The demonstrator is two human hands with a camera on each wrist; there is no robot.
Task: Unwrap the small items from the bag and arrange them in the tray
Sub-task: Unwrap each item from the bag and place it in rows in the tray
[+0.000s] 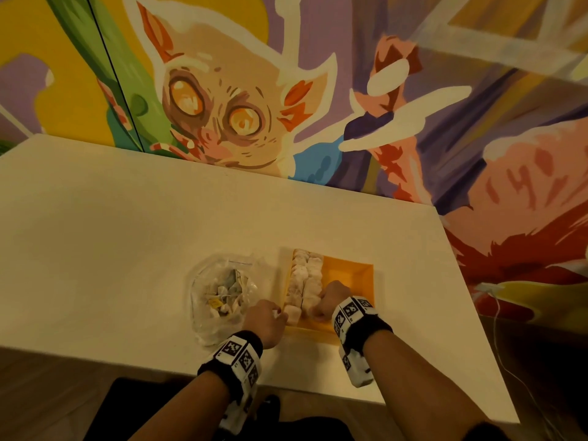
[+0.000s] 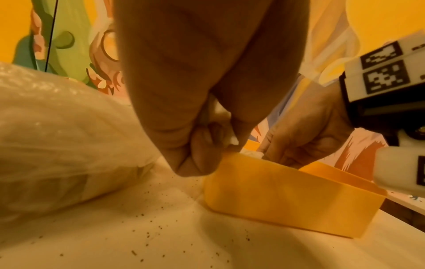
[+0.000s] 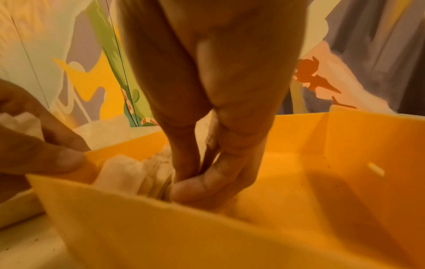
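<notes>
A yellow tray sits on the white table, with two rows of white unwrapped items filling its left side. A clear plastic bag holding more wrapped items lies just left of it. My left hand is at the tray's near-left corner, its fingers curled round a white scrap of wrapper and its thumb against the rim. My right hand reaches down inside the tray and pinches a white item at the near end of the rows. The tray's right half is bare.
The table ends close to my forearms, and a painted wall runs along its far side. Dark crumbs speckle the surface near the bag. A thin white cable hangs off the right side.
</notes>
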